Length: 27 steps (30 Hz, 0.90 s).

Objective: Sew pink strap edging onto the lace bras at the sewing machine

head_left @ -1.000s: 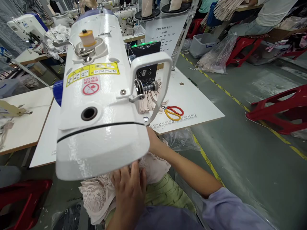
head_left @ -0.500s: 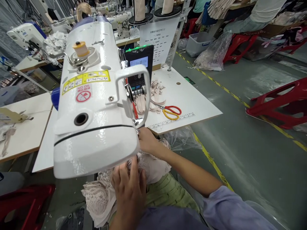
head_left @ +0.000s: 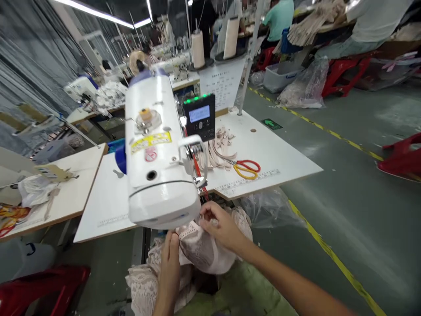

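Both my hands hold a pale pink lace bra [head_left: 205, 250] just below the head of a white sewing machine [head_left: 161, 193]. My left hand [head_left: 170, 254] pinches the bra's edge on the left, its fingers pressed together. On the other side my right hand [head_left: 222, 224] grips the upper edge between thumb and fingers, close to the needle area. The needle itself is hidden behind the machine head. More lace bra pieces [head_left: 143, 285] hang in a bunch below and left of my left hand.
Red-and-yellow-handled scissors [head_left: 246, 169] and pale fabric strips [head_left: 222, 147] lie on the white table [head_left: 279, 149]. Beside the machine stands a control panel [head_left: 199, 116]. Red stools [head_left: 42, 289] flank the floor, and other people sit at the back.
My view has tilted up and pulled back. My right hand has come out from behind the machine head, and the bra cup now spreads between both hands. My left hand has turned to pinch its edge.
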Each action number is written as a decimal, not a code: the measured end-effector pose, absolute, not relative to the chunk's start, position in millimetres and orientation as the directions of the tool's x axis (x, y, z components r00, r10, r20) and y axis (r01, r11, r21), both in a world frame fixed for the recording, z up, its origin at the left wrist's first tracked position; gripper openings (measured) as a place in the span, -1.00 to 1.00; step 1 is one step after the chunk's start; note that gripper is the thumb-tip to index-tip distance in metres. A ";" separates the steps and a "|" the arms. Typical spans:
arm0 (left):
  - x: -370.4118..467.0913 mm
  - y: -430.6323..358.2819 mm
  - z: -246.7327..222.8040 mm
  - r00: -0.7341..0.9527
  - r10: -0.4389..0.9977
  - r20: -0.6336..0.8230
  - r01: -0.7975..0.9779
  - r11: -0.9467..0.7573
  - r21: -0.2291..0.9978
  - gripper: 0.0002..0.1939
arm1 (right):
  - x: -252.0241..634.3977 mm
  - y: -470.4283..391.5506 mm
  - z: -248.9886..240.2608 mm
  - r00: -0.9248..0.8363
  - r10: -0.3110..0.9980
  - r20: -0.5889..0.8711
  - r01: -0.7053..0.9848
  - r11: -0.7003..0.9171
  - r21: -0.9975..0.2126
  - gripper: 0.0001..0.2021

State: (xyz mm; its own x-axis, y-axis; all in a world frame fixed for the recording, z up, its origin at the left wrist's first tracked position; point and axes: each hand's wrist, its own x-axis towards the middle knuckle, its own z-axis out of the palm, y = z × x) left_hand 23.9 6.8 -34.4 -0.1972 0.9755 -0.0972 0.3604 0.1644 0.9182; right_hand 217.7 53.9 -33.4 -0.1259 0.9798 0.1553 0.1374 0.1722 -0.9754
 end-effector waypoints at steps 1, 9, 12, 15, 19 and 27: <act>23.2 7.7 -33.7 -0.183 0.976 -0.120 0.342 0.177 0.923 -0.47 | 216.6 52.1 -33.3 -0.129 0.977 0.168 0.143 0.186 -0.972 -0.79; 18.0 9.9 -30.8 -0.193 0.948 -0.253 0.162 0.285 0.945 -0.40 | 213.1 48.1 -26.6 -0.142 0.976 0.168 0.164 0.190 -0.968 -0.69; 17.1 9.0 -31.6 -0.181 0.953 -0.243 0.184 0.275 0.944 -0.39 | 212.4 46.6 -26.2 -0.131 0.977 0.168 0.171 0.189 -0.967 -0.67; 17.6 7.7 -28.4 -0.177 0.965 -0.193 0.191 0.226 0.955 -0.41 | 211.3 45.8 -27.2 -0.127 0.976 0.176 0.182 0.198 -0.963 -0.68; 19.9 6.1 -20.3 -0.193 0.969 -0.151 0.203 0.190 0.960 -0.42 | 210.4 44.9 -28.4 -0.117 0.972 0.201 0.181 0.220 -0.958 -0.68; 22.2 2.4 -15.0 -0.213 0.974 -0.077 0.175 0.116 0.978 -0.52 | 207.0 43.7 -27.6 -0.102 0.984 0.145 0.210 0.164 -0.964 -0.68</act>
